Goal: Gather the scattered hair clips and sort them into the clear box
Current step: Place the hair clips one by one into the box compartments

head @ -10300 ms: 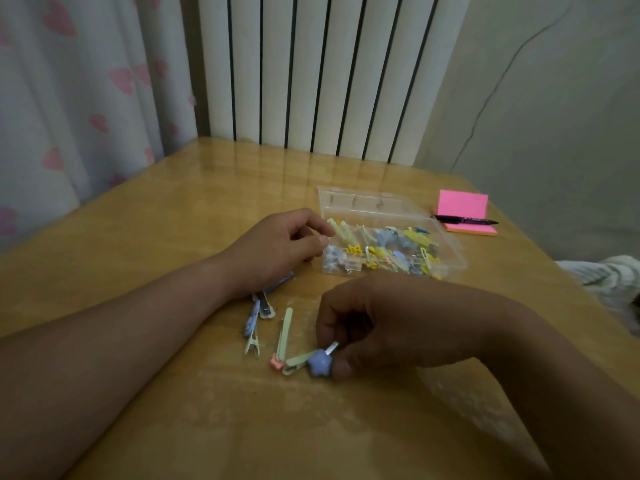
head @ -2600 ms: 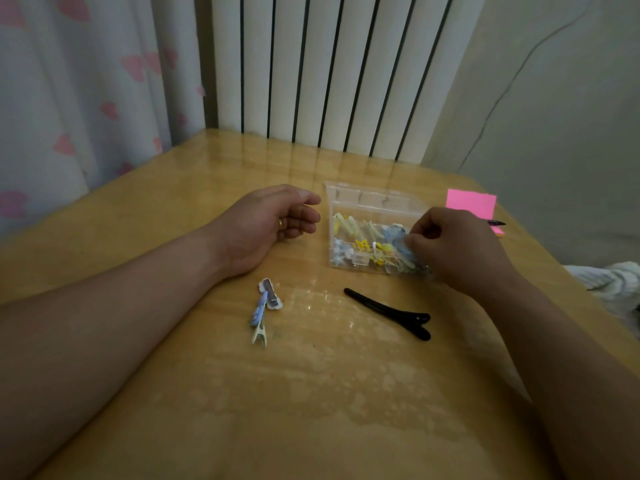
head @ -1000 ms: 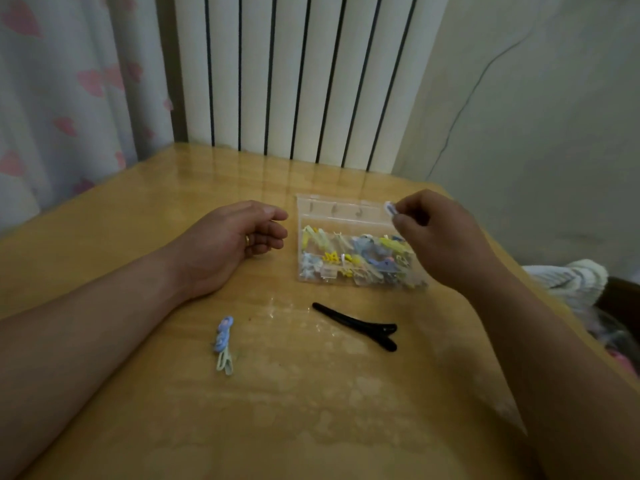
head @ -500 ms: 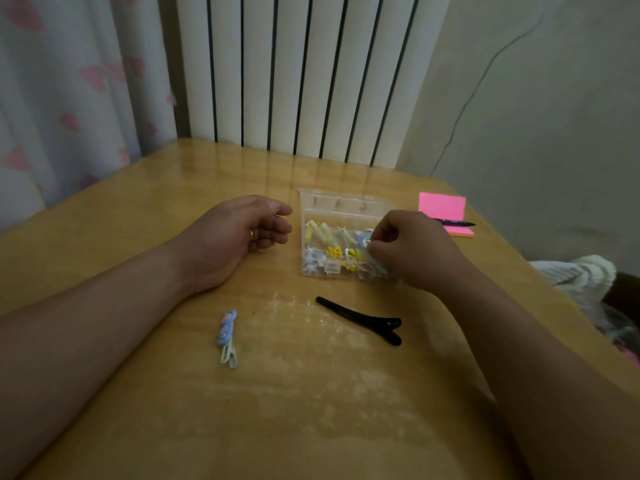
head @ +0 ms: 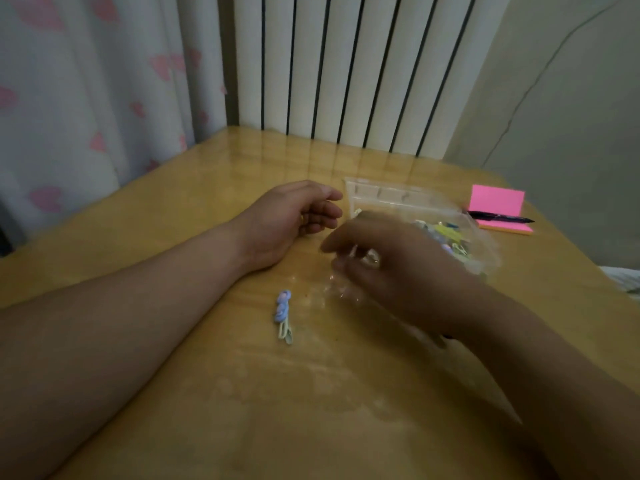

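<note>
Fingers [head: 337, 244] of the right hand [head: 398, 271] blur just over the desk [head: 311, 410], their grasp impossible to tell; the left hand [head: 287, 220] lies slack, holding nothing. A blue hair clip [head: 283, 315] lies loose near the clear box [head: 381, 194], so gathering seems underway; next comes a fine pinch on it.
</note>
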A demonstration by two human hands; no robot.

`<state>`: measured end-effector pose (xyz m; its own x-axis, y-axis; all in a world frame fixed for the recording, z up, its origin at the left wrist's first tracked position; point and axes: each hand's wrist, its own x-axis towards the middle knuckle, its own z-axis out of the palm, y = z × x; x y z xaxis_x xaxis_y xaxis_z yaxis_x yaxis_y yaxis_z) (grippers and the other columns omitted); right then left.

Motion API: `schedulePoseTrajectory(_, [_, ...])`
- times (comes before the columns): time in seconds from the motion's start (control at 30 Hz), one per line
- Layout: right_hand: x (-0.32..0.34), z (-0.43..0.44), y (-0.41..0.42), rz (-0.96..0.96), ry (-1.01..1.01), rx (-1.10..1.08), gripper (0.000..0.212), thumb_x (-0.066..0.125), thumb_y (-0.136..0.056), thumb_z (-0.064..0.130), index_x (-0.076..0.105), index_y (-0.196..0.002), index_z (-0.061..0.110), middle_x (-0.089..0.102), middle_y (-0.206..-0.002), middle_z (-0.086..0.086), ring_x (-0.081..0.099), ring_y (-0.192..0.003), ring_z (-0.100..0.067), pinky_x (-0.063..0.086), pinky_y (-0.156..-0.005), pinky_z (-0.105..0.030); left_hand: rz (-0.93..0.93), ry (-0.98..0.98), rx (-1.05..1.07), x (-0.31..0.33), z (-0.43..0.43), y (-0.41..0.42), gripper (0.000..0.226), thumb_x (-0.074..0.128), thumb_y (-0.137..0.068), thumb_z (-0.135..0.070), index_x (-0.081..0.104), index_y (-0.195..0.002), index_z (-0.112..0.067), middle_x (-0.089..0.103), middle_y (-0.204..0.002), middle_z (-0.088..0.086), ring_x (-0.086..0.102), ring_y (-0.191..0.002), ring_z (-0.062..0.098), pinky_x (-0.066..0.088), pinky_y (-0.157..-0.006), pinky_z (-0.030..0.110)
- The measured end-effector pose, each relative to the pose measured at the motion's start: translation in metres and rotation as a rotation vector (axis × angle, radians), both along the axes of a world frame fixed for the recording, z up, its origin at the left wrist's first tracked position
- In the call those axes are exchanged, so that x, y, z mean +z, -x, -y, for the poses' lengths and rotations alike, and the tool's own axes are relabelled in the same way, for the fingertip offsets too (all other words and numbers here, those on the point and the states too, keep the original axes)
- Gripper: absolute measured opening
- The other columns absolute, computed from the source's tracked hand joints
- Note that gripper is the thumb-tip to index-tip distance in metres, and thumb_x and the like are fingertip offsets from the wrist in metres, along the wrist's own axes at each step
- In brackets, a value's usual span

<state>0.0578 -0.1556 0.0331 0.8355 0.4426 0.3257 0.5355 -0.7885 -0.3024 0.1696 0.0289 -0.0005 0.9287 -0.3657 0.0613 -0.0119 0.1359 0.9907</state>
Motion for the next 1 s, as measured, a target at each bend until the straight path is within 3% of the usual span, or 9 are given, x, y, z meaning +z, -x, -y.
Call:
schedulePoseTrajectory(0.1, [-0.011, -0.023, 0.008, -0.066, 0.146, 0.249, 0.037, 0.068, -0.099, 0.025, 0.068, -0.135, 0.035, 0.061, -0.126, 0.012, 0.053, -0.116, -0.003, 0.042, -0.097, -0.018, -0.061, 0.056, -0.007, 0.000, -0.002, -0.003, 0.031, 0.050, -0.109, -0.026, 0.070, -0.125, -0.008, 0.074, -0.095, 0.004, 0.070, -0.088, 0.016, 0.049, -0.087, 0.033])
schedulePoseTrajectory(0.23, [-0.018, -0.036, 0.010, -0.040, 0.217, 0.331, 0.025, 0.063, -0.102, 0.036, 0.071, -0.126, 0.040, 0.060, -0.127, 0.014, 0.053, -0.117, -0.010, 0.048, -0.096, -0.042, -0.098, 0.087, -0.021, -0.001, -0.005, -0.007, 0.032, 0.051, -0.109, -0.029, 0.070, -0.127, -0.010, 0.075, -0.097, 0.003, 0.071, -0.092, 0.016, 0.051, -0.088, 0.032])
schedulePoseTrajectory(0.43, [-0.016, -0.026, 0.008, -0.025, 0.188, 0.231, 0.015, 0.066, -0.101, 0.033, 0.072, -0.114, 0.033, 0.061, -0.108, 0.011, 0.051, -0.101, -0.007, 0.042, -0.085, -0.026, -0.081, 0.081, -0.027, -0.003, -0.005, -0.009, 0.031, 0.052, -0.108, -0.029, 0.070, -0.124, -0.011, 0.075, -0.098, 0.004, 0.071, -0.091, 0.015, 0.051, -0.085, 0.031])
schedulePoseTrajectory(0.53, [-0.011, -0.017, 0.005, -0.057, 0.131, 0.139, 0.013, 0.062, -0.103, 0.032, 0.070, -0.113, 0.031, 0.059, -0.105, 0.015, 0.049, -0.095, 0.001, 0.046, -0.084, -0.024, -0.071, 0.072, -0.027, -0.001, -0.005, -0.007, 0.031, 0.051, -0.108, -0.028, 0.070, -0.126, -0.010, 0.074, -0.097, 0.004, 0.071, -0.090, 0.016, 0.050, -0.085, 0.031])
schedulePoseTrajectory(0.73, [-0.007, -0.009, 0.006, -0.141, 0.195, 0.165, 0.016, 0.067, -0.100, 0.037, 0.075, -0.114, 0.036, 0.062, -0.103, 0.019, 0.059, -0.093, 0.000, 0.053, -0.081, -0.027, -0.054, 0.055, -0.010, 0.001, -0.003, -0.002, 0.033, 0.051, -0.109, -0.026, 0.069, -0.129, -0.006, 0.074, -0.098, 0.006, 0.071, -0.091, 0.017, 0.050, -0.087, 0.033])
schedulePoseTrajectory(0.87, [0.002, 0.005, 0.003, -0.196, -0.054, 0.060, 0.019, 0.069, -0.100, 0.031, 0.078, -0.117, 0.034, 0.071, -0.105, 0.019, 0.064, -0.097, 0.001, 0.048, -0.081, -0.011, -0.042, 0.053, -0.011, 0.001, -0.003, -0.001, 0.031, 0.052, -0.109, -0.026, 0.070, -0.126, -0.007, 0.074, -0.097, 0.006, 0.071, -0.090, 0.017, 0.050, -0.085, 0.032])
schedulePoseTrajectory(1.0, [0.009, 0.022, -0.003, -0.214, -0.287, -0.099, 0.015, 0.069, -0.098, 0.030, 0.077, -0.110, 0.036, 0.075, -0.098, 0.023, 0.068, -0.094, 0.005, 0.049, -0.077, -0.005, -0.029, 0.043, -0.007, 0.002, -0.003, 0.001, 0.033, 0.052, -0.109, -0.026, 0.069, -0.128, -0.005, 0.074, -0.099, 0.008, 0.070, -0.092, 0.018, 0.050, -0.087, 0.033])
